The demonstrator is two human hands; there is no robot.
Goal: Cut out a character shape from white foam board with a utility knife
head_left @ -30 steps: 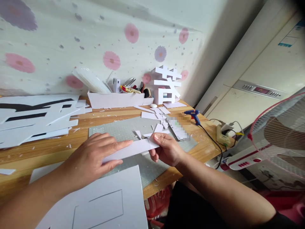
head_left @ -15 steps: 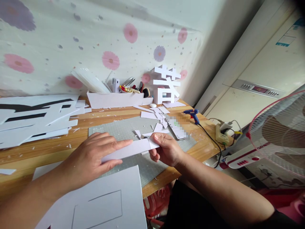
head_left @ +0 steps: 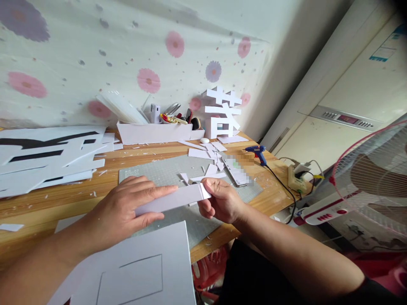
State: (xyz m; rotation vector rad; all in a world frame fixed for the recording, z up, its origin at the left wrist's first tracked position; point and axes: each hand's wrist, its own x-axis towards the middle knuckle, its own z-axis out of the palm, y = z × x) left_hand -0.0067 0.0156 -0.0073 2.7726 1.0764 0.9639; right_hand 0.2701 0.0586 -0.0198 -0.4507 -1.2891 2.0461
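Note:
A narrow white foam board strip (head_left: 173,199) is held between my two hands above the grey cutting mat (head_left: 197,228). My left hand (head_left: 133,205) closes along its left part, fingers on the far edge and thumb on the near edge. At the other end, my right hand (head_left: 221,197) pinches the tip between thumb and fingers. A crease or cut line crosses the strip just beside the right thumb, and the end piece bends there. Below lies a large white board (head_left: 171,241) with a rectangle drawn on it.
White offcuts (head_left: 203,153) and a blurred flat device (head_left: 237,171) lie beyond my hands. A blue glue gun (head_left: 257,153) sits at right, its cord trailing past a fan (head_left: 372,178). Behind stand a tool box (head_left: 152,133) and a white built-up character (head_left: 222,112). Cut sheets (head_left: 41,169) are stacked at left.
The strip's right end has bent further at the line by my right thumb, and a gap shows there. Both hands keep nearly the same place.

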